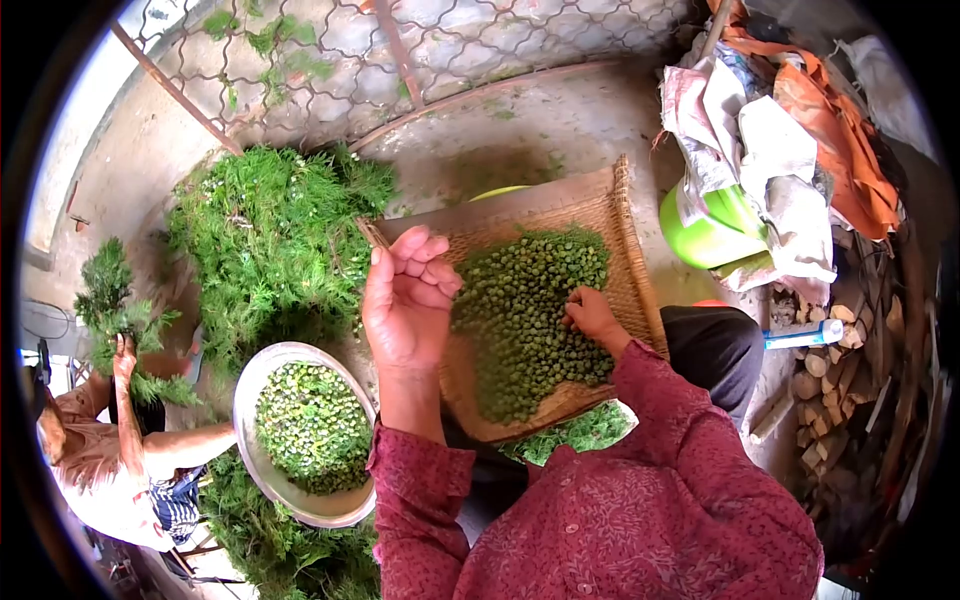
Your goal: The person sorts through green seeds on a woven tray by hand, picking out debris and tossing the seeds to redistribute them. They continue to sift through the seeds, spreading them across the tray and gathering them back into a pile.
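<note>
A woven winnowing basket rests across my lap, with a heap of small round green cones spread in it. My left hand is raised over the basket's left side, palm up. Its fingers are loosely bent, the thumb stands apart, and no object shows in the palm. At the right of the heap, my right hand reaches down with its fingers pinched together against the cones. Whatever lies between those fingertips is hidden.
At left, a metal basin holds more green cones; a co-worker reaches to it and holds a leafy sprig. Cut green branches lie behind. Rightward are a lime-green bucket under sacks and stacked firewood.
</note>
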